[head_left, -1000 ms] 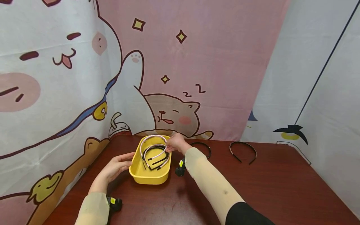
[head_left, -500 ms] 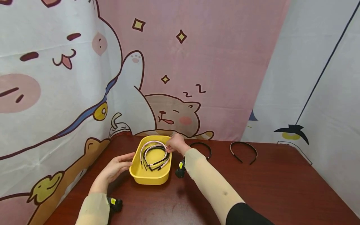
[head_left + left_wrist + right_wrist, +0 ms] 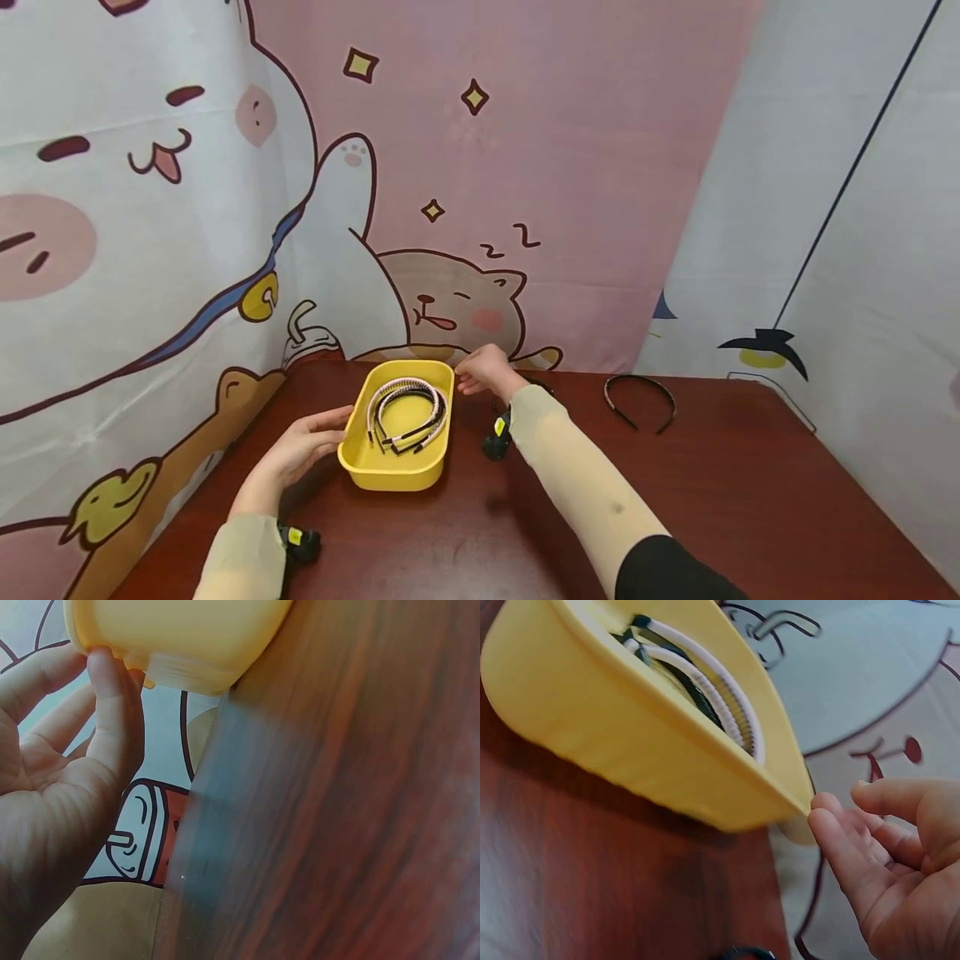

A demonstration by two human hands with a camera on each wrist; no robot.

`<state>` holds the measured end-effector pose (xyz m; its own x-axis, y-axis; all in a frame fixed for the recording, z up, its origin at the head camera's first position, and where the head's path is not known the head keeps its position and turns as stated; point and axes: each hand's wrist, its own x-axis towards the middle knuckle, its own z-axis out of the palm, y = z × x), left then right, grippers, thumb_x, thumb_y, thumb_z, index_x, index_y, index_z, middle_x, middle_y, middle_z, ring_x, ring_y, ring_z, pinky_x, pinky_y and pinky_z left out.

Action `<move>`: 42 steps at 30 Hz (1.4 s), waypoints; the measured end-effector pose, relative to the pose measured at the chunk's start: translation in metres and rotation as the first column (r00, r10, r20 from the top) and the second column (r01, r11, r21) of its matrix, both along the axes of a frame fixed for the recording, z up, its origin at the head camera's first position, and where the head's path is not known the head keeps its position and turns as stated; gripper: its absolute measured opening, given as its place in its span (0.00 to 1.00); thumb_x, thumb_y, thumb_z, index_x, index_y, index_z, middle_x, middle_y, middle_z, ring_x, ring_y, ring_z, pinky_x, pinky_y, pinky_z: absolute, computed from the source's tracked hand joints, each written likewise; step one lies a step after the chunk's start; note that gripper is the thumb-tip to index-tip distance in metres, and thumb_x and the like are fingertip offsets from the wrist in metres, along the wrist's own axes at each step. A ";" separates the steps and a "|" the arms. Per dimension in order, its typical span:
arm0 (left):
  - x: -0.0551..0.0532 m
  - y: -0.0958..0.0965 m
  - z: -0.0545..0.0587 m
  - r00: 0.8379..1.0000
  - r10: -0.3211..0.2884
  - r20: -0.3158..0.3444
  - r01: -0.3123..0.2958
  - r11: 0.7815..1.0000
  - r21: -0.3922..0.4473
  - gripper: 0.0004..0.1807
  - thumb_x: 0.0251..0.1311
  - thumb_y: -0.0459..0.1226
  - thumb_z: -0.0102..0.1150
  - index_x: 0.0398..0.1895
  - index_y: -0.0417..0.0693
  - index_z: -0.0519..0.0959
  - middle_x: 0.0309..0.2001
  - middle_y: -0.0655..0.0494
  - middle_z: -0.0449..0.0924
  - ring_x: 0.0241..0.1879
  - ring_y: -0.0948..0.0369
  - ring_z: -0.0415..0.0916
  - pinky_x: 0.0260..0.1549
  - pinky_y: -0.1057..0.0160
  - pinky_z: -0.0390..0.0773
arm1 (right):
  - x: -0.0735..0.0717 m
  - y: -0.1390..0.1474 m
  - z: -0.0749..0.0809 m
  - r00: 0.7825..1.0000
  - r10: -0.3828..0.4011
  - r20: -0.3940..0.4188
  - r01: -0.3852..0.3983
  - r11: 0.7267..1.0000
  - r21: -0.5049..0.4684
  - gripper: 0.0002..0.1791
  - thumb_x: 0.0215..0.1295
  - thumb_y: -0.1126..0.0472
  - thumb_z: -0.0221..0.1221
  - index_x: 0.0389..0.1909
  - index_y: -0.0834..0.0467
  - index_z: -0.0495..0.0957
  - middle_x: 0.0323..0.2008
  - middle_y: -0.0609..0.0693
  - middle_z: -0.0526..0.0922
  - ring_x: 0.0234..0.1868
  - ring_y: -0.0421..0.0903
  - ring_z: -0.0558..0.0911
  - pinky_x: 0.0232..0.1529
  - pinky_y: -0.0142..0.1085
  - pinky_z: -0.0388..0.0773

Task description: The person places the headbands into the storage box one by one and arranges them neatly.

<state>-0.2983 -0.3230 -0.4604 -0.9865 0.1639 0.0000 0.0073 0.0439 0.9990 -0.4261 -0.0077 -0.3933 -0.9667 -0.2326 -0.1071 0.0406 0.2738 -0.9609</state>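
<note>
A yellow plastic bin (image 3: 393,481) stands at the left of the table, with several headbands lying nested inside. A pale pink, ridged headband (image 3: 718,666) is uppermost, over black and whitish ones. My left hand (image 3: 303,450) touches the bin's left outer wall, its fingers fairly straight; in the left wrist view its fingertips meet the bin's edge. My right hand (image 3: 491,372) hovers just off the bin's far right corner, fingers loosely bent and holding nothing. Beyond it, a black headband (image 3: 542,385) on the table is mostly hidden by the hand and wrist.
Another dark, patterned headband (image 3: 639,377) lies farther right near the table's back edge. The reddish-brown table (image 3: 720,508) meets cartoon-printed cloth at the back and sides. Black wrist cameras sit on both wrists.
The pale pink headband has come down onto the others in the bin, and my right hand has let go of it and moved right. My left hand stays at the bin.
</note>
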 end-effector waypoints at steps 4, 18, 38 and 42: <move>0.004 -0.003 -0.002 1.000 -0.004 -0.007 0.004 1.000 -0.024 0.33 0.64 0.27 0.55 0.72 0.32 0.57 0.69 0.31 0.57 0.58 0.54 0.72 0.52 0.64 0.76 | -0.008 0.021 0.005 1.000 -0.003 -0.003 0.003 1.000 -0.007 0.12 0.61 0.69 0.59 0.42 0.75 0.79 0.29 0.64 0.82 0.19 0.47 0.82 0.32 0.44 0.84; 0.008 -0.005 -0.001 1.000 0.010 0.003 -0.010 0.999 -0.046 0.33 0.65 0.29 0.55 0.71 0.31 0.57 0.69 0.31 0.57 0.58 0.55 0.72 0.53 0.63 0.75 | -0.025 0.115 0.018 0.996 -0.079 0.032 0.080 0.996 -0.031 0.19 0.63 0.64 0.61 0.51 0.72 0.76 0.28 0.55 0.80 0.21 0.44 0.81 0.27 0.38 0.83; 0.004 0.001 0.001 1.000 -0.008 0.011 0.008 1.000 -0.024 0.34 0.65 0.29 0.55 0.72 0.31 0.56 0.70 0.31 0.54 0.58 0.58 0.73 0.53 0.63 0.75 | -0.028 0.264 0.009 0.979 -0.203 0.023 0.202 0.979 0.017 0.30 0.65 0.55 0.61 0.61 0.70 0.67 0.34 0.49 0.78 0.28 0.39 0.81 0.40 0.37 0.82; 0.005 0.000 0.003 1.000 -0.016 0.006 0.016 0.999 -0.028 0.34 0.65 0.29 0.56 0.72 0.31 0.55 0.70 0.31 0.54 0.58 0.58 0.73 0.53 0.63 0.75 | -0.022 0.287 0.003 0.975 -0.222 0.000 0.222 0.975 -0.023 0.26 0.65 0.55 0.61 0.56 0.69 0.70 0.32 0.47 0.77 0.29 0.41 0.80 0.39 0.37 0.81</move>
<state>-0.2930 -0.3227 -0.4575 -0.9837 0.1798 -0.0100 0.0029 0.0714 0.9974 -0.4480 0.2795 -0.3903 -0.9947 -0.0149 -0.1018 0.0955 0.2363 -0.9670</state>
